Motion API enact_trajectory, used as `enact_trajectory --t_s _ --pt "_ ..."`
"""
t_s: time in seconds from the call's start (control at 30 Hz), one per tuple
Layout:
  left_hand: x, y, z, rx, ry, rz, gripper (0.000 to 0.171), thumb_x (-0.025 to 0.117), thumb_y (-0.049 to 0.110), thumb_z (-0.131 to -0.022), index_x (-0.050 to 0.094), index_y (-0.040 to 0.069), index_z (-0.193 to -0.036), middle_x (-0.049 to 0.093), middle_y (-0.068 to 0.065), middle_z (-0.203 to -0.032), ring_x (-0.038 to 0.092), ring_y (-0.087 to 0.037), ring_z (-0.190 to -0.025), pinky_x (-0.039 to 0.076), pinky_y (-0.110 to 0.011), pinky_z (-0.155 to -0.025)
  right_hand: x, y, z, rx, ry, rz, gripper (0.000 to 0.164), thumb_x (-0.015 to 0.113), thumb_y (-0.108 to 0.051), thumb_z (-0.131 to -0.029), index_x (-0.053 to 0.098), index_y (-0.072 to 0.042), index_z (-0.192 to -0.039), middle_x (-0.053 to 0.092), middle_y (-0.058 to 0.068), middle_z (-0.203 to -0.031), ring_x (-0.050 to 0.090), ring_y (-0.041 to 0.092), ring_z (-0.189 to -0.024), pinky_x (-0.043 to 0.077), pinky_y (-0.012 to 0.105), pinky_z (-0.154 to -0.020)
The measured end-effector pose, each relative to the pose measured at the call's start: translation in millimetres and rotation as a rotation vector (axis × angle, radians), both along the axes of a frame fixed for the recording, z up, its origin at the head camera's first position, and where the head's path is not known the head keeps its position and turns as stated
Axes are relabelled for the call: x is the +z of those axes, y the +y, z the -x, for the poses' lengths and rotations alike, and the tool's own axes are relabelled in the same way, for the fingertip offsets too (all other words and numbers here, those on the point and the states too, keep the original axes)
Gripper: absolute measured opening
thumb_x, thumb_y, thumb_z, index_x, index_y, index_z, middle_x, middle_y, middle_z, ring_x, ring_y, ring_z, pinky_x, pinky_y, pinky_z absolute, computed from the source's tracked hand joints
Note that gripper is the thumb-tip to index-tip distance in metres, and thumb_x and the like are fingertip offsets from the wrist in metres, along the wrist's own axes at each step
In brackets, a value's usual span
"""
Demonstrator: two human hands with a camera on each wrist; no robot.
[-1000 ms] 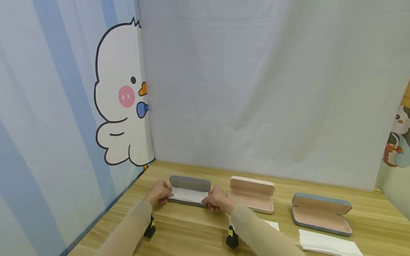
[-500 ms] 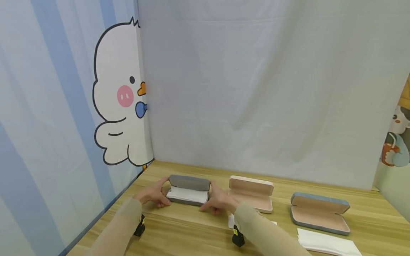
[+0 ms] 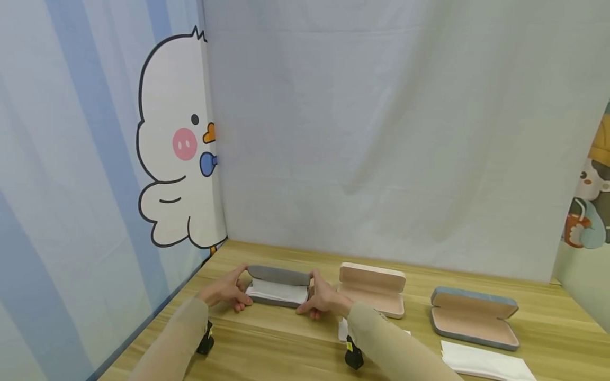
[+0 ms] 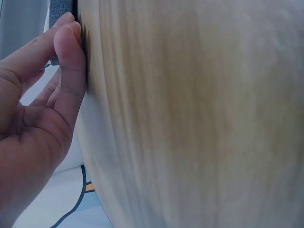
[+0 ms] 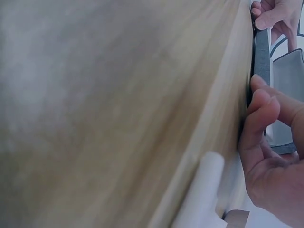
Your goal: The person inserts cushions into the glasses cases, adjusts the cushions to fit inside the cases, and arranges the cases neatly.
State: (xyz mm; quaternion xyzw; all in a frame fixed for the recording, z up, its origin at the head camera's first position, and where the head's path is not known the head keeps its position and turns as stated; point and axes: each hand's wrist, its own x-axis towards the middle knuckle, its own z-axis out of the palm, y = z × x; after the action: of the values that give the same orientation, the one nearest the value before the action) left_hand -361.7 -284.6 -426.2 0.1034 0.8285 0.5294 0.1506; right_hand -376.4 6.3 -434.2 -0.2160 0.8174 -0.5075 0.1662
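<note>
A grey glasses case (image 3: 278, 275) lies on the table with its lid raised and a folded white cloth (image 3: 278, 291) inside. My left hand (image 3: 225, 291) holds its left end, thumb at the front corner and index finger at the lid's top corner. On the opposite end, my right hand (image 3: 325, 297) has the same hold, thumb low and index finger up on the lid. Close up in the left wrist view, fingertips press a grey fabric corner of the case (image 4: 61, 13). Seen in the right wrist view, the case's front edge (image 5: 261, 57) runs between both hands.
Right of the hands stand an open pink glasses case (image 3: 374, 288) and an open blue one (image 3: 476, 320). A folded white cloth (image 3: 486, 361) lies before the blue case; another cloth (image 3: 343, 330) is partly hidden by the right forearm. A grey curtain (image 3: 381, 132) hangs behind the table.
Both hands have moved from the cloth's ends inside the grey case out to the case's ends, index fingers up on the lid. In the last half second the lid has tipped slightly forward and down.
</note>
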Motion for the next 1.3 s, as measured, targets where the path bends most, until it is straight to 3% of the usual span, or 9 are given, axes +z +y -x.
enact_trajectory --t_s 0.1,0.33,0.5,0.87,1.1,1.3 --pt "-0.2 -1.0 -0.1 -0.007 -0.004 -0.012 0.106 0.071 -0.011 -0.078 -0.004 0.004 -0.151 0.05 -0.01 -0.078 0.061 -0.014 -0.056 0.056 -0.024 -0.051 -0.2 0.4 -0.2 0.009 -0.019 0.024 0.071 0.08 0.001 -0.074 0.028 -0.006 -0.122 0.057 0.007 -0.063 0.05 0.009 -0.037 0.043 0.019 -0.035" --pt "-4.8 -5.1 3.8 -0.045 -0.007 -0.042 0.088 0.071 -0.011 -0.078 0.012 0.006 -0.142 0.05 -0.008 -0.074 0.061 -0.014 -0.056 0.056 -0.025 -0.051 -1.5 1.2 1.1 0.032 -0.085 0.09 0.07 0.077 0.006 -0.076 0.027 -0.008 -0.123 0.055 0.009 -0.072 0.051 0.012 -0.04 0.044 0.02 -0.036" --pt "-4.3 -4.1 4.3 -0.055 -0.008 -0.038 0.082 0.071 -0.01 -0.079 0.017 0.006 -0.138 0.051 -0.009 -0.075 0.062 -0.015 -0.057 0.056 -0.025 -0.051 -2.7 3.3 1.8 0.038 -0.085 0.093 0.069 0.077 0.005 -0.076 0.027 -0.007 -0.123 0.055 0.01 -0.072 0.051 0.012 -0.04 0.044 0.02 -0.036" --pt "-4.0 -5.4 0.9 -0.111 0.013 -0.049 0.07 0.067 -0.01 -0.082 0.024 0.005 -0.135 0.059 -0.015 -0.081 0.06 -0.016 -0.059 0.056 -0.027 -0.053 -1.1 3.0 -1.9 0.034 -0.025 0.06 0.071 0.077 0.005 -0.076 0.029 -0.006 -0.128 0.054 0.009 -0.07 0.051 0.011 -0.04 0.043 0.021 -0.035" --pt "-5.6 -6.3 4.2 -0.106 0.039 -0.027 0.063 0.066 -0.01 -0.083 0.028 0.003 -0.132 0.051 -0.009 -0.073 0.061 -0.017 -0.059 0.056 -0.028 -0.053 -0.8 3.5 -3.2 0.046 0.03 0.034 0.064 0.073 0.005 -0.08 0.032 -0.002 -0.129 0.057 0.01 -0.07 0.053 0.011 -0.04 0.045 0.022 -0.035" --pt "-1.5 -3.5 0.9 -0.102 0.045 0.0 0.062 0.064 -0.012 -0.083 0.027 0.001 -0.132 0.052 -0.009 -0.072 0.059 -0.016 -0.056 0.055 -0.028 -0.051 3.0 3.1 -6.5 0.042 0.044 0.026 0.066 0.073 0.007 -0.079 0.032 -0.001 -0.13 0.059 0.011 -0.068 0.053 0.011 -0.04 0.047 0.024 -0.035"
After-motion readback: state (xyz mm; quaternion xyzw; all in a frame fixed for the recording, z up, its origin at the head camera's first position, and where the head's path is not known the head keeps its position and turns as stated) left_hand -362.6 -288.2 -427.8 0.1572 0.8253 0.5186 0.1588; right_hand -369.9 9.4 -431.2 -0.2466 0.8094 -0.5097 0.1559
